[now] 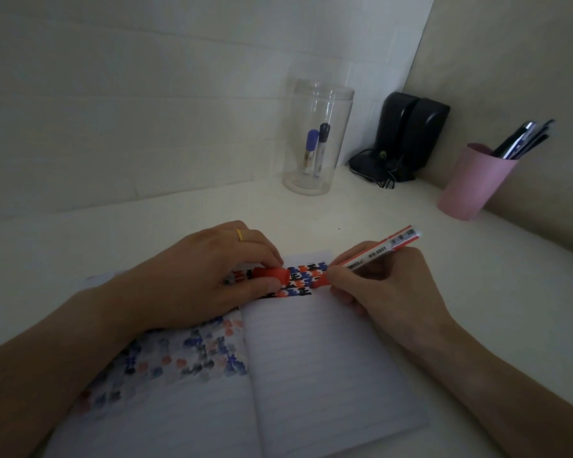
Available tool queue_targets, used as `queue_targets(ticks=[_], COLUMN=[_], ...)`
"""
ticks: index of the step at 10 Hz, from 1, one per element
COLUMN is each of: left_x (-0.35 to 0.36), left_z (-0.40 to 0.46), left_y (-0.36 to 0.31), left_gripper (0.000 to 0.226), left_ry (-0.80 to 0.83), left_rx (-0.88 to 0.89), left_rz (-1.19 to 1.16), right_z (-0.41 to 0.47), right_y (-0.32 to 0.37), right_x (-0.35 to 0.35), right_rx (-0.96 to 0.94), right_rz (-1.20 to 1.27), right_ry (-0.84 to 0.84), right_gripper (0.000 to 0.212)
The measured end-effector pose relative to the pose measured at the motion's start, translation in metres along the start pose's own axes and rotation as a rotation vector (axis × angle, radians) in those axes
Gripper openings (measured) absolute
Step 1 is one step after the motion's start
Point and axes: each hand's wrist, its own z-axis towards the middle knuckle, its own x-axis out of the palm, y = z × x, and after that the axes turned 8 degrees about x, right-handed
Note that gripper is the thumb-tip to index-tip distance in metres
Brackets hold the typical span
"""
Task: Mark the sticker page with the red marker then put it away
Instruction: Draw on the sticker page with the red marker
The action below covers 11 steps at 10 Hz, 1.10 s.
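Note:
An open lined notebook lies on the white desk, its top rows covered with red, blue and black marks. My right hand grips the red marker like a pen, its tip down on the marked rows at the top of the right page. My left hand rests on the left page and pinches the red marker cap between thumb and fingers. Faded marks show through on the left page.
A clear plastic jar holding a blue and a black marker stands at the back by the wall. Black speakers sit in the corner. A pink cup with several pens stands at the right.

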Motion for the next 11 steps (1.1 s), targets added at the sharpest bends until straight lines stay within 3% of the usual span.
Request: queue_targets(ticks=[11], left_x=[-0.0014], left_z=[-0.0011], left_y=[-0.0018], left_gripper=[0.032], left_ry=[0.008], left_rx=[0.008], left_rz=[0.011], right_z=[-0.0027], right_y=[0.0031], right_x=[-0.0021], right_rx=[-0.024], right_rz=[0.043], right_ry=[0.034], right_gripper=[0.007])
